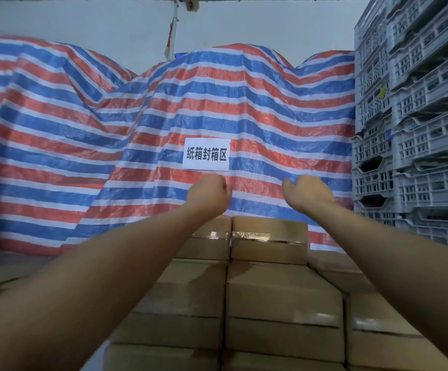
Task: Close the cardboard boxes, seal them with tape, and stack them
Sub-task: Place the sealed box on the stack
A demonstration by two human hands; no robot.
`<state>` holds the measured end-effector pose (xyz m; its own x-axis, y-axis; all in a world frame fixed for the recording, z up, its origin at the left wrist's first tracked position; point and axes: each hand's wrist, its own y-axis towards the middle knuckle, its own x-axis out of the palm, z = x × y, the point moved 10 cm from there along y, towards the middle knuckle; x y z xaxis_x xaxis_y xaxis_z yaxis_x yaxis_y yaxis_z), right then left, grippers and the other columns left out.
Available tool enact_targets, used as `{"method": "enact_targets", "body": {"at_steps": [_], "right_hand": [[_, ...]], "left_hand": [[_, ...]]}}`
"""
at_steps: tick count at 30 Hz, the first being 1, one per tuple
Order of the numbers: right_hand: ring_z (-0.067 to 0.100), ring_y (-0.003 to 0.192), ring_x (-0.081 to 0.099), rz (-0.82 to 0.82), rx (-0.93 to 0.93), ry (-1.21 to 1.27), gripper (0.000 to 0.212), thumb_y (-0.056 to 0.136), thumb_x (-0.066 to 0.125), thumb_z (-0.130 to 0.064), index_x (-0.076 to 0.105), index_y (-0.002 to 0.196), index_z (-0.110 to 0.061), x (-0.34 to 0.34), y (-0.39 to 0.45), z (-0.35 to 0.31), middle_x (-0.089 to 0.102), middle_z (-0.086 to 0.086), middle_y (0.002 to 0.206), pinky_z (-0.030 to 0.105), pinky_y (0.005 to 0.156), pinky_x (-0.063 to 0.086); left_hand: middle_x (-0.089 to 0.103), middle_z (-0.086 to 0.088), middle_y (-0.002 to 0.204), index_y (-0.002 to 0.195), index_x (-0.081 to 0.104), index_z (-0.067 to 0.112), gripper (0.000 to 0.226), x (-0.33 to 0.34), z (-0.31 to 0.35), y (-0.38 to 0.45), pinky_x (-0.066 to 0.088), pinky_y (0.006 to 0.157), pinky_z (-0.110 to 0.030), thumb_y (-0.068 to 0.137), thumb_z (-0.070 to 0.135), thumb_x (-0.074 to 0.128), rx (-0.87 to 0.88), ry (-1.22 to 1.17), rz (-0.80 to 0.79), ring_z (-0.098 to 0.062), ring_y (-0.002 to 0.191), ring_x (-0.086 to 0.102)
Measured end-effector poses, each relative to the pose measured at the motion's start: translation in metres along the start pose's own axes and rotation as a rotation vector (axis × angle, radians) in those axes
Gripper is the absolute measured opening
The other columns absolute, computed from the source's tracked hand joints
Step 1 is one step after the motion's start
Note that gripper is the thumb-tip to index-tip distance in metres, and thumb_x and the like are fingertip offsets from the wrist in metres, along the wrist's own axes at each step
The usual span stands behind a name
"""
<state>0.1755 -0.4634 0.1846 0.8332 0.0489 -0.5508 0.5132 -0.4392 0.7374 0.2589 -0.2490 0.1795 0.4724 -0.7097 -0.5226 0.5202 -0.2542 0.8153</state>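
Note:
Both my arms stretch forward over a stack of closed brown cardboard boxes (281,298). The farthest top box (268,241) carries a shiny strip of clear tape across its lid. My left hand (209,192) hovers above and beyond that box's left end, its fingers curled under and hidden behind the knuckles, holding nothing that I can see. My right hand (307,192) hangs over the box's right end with loosely bent fingers and holds nothing. Neither hand touches a box.
A red, white and blue striped tarp (110,129) covers a big pile right behind the boxes, with a white paper sign (206,154) stuck on it. Stacked grey plastic crates (415,116) rise at the right. More boxes (378,330) sit lower right.

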Motion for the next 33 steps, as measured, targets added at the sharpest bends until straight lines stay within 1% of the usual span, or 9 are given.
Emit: {"method": "enact_targets", "body": {"at_steps": [3, 7, 15, 19, 21, 23, 25, 30, 33], "right_hand": [[0.024, 0.064, 0.05, 0.121, -0.09, 0.055, 0.045, 0.099, 0.035, -0.039, 0.045, 0.065, -0.013, -0.034, -0.033, -0.042, 0.051, 0.005, 0.067, 0.027, 0.053, 0.031], [0.018, 0.051, 0.035, 0.113, -0.222, 0.123, 0.042, 0.096, 0.041, -0.029, 0.036, 0.057, -0.015, -0.057, -0.087, -0.104, 0.038, 0.001, 0.057, 0.027, 0.049, 0.02], [0.019, 0.046, 0.037, -0.049, -0.42, 0.341, 0.044, 0.093, 0.047, -0.027, 0.038, 0.051, -0.015, -0.04, -0.215, -0.213, 0.038, -0.001, 0.047, 0.028, 0.049, 0.03], [0.019, 0.049, 0.043, -0.164, -0.529, 0.395, 0.045, 0.094, 0.047, -0.026, 0.042, 0.052, -0.013, -0.008, -0.268, -0.254, 0.044, 0.003, 0.051, 0.033, 0.048, 0.037], [0.016, 0.047, 0.041, -0.179, -0.552, 0.415, 0.047, 0.095, 0.049, -0.024, 0.04, 0.05, -0.014, 0.01, -0.285, -0.267, 0.044, 0.002, 0.051, 0.033, 0.047, 0.037], [0.011, 0.04, 0.037, -0.192, -0.573, 0.449, 0.052, 0.096, 0.05, -0.023, 0.038, 0.047, -0.016, 0.03, -0.295, -0.277, 0.038, -0.004, 0.042, 0.02, 0.04, 0.03], [0.009, 0.039, 0.041, -0.237, -0.582, 0.5, 0.053, 0.097, 0.051, -0.022, 0.038, 0.046, -0.018, 0.055, -0.3, -0.288, 0.041, -0.007, 0.039, 0.018, 0.037, 0.029], [0.007, 0.039, 0.044, -0.367, -0.569, 0.455, 0.049, 0.091, 0.05, -0.035, 0.043, 0.046, -0.017, 0.131, -0.298, -0.331, 0.044, -0.009, 0.04, 0.026, 0.045, 0.032], [0.002, 0.056, 0.052, -0.473, -0.607, 0.372, 0.037, 0.087, 0.048, -0.05, 0.052, 0.063, -0.022, 0.187, -0.304, -0.376, 0.055, -0.011, 0.057, 0.026, 0.049, 0.032]], "left_hand": [[0.055, -0.003, 0.064, 0.073, 0.057, 0.012, 0.04, -0.052, 0.004, -0.024, 0.044, 0.056, -0.032, 0.104, 0.034, 0.042, 0.053, 0.011, 0.055, -0.024, 0.062, 0.053], [0.045, -0.004, 0.054, 0.059, 0.044, 0.012, 0.054, -0.124, -0.008, -0.059, 0.026, 0.048, -0.028, 0.105, 0.04, 0.039, 0.056, 0.062, 0.079, -0.02, 0.047, 0.041], [0.041, -0.005, 0.045, 0.05, 0.041, 0.011, 0.065, -0.239, -0.085, -0.147, 0.028, 0.048, -0.03, 0.105, 0.045, 0.031, -0.038, 0.109, 0.132, -0.022, 0.044, 0.04], [0.036, -0.001, 0.043, 0.046, 0.037, 0.016, 0.068, -0.261, -0.131, -0.191, 0.02, 0.046, -0.029, 0.105, 0.048, 0.025, -0.087, 0.228, 0.138, -0.018, 0.041, 0.036], [0.042, -0.006, 0.046, 0.047, 0.042, 0.011, 0.072, -0.264, -0.16, -0.206, 0.026, 0.046, -0.032, 0.104, 0.051, 0.021, -0.129, 0.292, 0.121, -0.022, 0.045, 0.042], [0.053, -0.011, 0.052, 0.056, 0.054, 0.004, 0.075, -0.267, -0.191, -0.218, 0.041, 0.049, -0.037, 0.103, 0.051, 0.021, -0.158, 0.295, 0.097, -0.027, 0.05, 0.053], [0.06, -0.012, 0.058, 0.066, 0.06, 0.006, 0.067, -0.272, -0.222, -0.227, 0.051, 0.054, -0.039, 0.103, 0.049, 0.025, -0.184, 0.289, 0.089, -0.027, 0.054, 0.06], [0.063, -0.002, 0.094, 0.102, 0.054, 0.02, 0.014, -0.274, -0.317, -0.238, 0.057, 0.076, -0.041, 0.101, 0.029, 0.043, -0.291, 0.412, 0.062, -0.019, 0.079, 0.063], [0.056, -0.004, 0.122, 0.126, 0.049, 0.022, 0.031, -0.251, -0.385, -0.243, 0.054, 0.088, -0.041, 0.096, 0.015, 0.048, -0.352, 0.579, -0.108, -0.022, 0.1, 0.06]]}}
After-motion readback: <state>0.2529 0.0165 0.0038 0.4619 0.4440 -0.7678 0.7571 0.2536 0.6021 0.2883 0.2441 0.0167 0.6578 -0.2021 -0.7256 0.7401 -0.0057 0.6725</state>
